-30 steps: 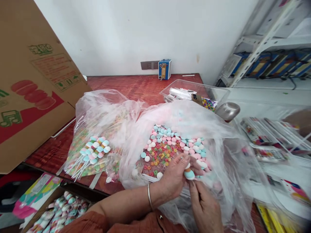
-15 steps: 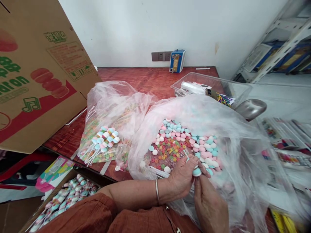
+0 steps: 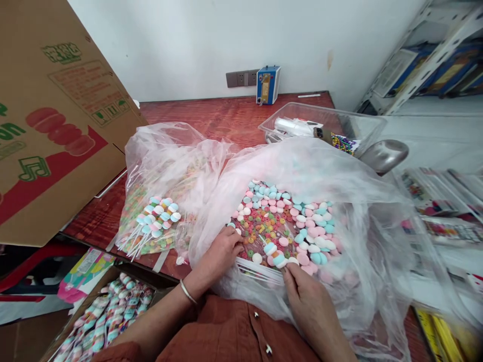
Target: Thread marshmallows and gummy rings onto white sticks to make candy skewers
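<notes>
My right hand pinches the lower end of a marshmallow skewer, a thin stick carrying pale blue, white and pink pieces with an orange one between. Its tip points away to the left, over the loose candy. At the left edge of the pile, my left hand has its fingers bent together by a white piece; what they hold, if anything, is hidden. Pink, white and blue marshmallow discs and small coloured candy rings lie in an opened clear plastic bag. White sticks rest at its near edge.
Finished skewers lie on another plastic bag of rings. A cardboard carton stands left; a box below holds wrapped skewers. Behind are a clear tray, a metal scoop and a blue device.
My hands were together around the skewer and have parted. The left has moved left to the pile's edge; the right has lowered the skewer over the candy. The view has shifted slightly.
</notes>
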Tool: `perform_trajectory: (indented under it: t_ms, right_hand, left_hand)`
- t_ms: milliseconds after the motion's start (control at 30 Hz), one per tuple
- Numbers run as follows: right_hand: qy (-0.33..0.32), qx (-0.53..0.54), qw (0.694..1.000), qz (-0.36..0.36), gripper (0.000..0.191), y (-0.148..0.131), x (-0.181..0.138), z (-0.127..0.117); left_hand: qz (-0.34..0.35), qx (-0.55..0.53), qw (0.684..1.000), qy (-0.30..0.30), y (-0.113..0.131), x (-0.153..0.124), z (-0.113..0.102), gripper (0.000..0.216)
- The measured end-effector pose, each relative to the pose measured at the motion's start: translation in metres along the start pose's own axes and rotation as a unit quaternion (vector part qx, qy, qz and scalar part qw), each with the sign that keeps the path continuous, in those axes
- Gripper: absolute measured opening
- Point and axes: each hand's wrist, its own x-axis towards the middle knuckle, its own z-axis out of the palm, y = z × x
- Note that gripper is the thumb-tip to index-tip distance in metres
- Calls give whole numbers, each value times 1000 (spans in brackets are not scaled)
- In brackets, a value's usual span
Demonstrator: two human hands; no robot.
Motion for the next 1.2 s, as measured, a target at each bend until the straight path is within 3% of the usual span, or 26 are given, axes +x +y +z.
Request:
perform_trajectory:
  t_ms: [100, 167, 333, 433, 500, 600, 733, 900, 967, 1067, 1133, 1200]
  right_hand:
    - [-26, -18, 999, -20, 36, -6, -5, 2]
    - [-44, -15, 999, -27, 35, -10, -7, 3]
    - [-32, -7, 999, -32, 33, -13, -8, 3]
    - [-11, -12, 999, -47, 34, -14, -7, 2]
    - [-3, -19, 999, -50, 34, -15, -7, 1]
    - [0, -30, 998, -47, 34, -16, -7, 0]
    - [-14, -40, 999, -28, 31, -19, -7, 1]
    - [-45, 17, 999, 8, 32, -19, -4, 3]
    - [-48, 61, 997, 27, 34, -16, -4, 2]
    - [-35, 99, 993, 47, 34, -10, -5, 1]
    - [-23, 110, 992, 52, 33, -6, -7, 0]
    - [-13, 123, 991, 50, 33, -3, -9, -1]
  left_hand:
    - [-26, -42, 998, 41, 7, -3, 7, 10]
    - [-77, -130, 986, 63, 11, -2, 10, 6]
    - [-207, -411, 888, 26, 16, 6, 12, 20]
    - [-231, -474, 849, 32, 17, 8, 15, 25]
    - [-237, -487, 840, 36, 18, 8, 17, 26]
    - [-224, -465, 855, 41, 20, 5, 19, 24]
    - [-177, -358, 913, 79, 23, 3, 21, 17]
    - [-175, -376, 909, 43, 25, 3, 21, 23]
    - [-145, -296, 943, 50, 24, 1, 19, 24]
    - [-28, -82, 996, 9, 20, -4, 16, 15]
    - [20, -3, 1000, -22, 18, -6, 16, 14]
    - [16, -3, 1000, -10, 17, -5, 16, 12]
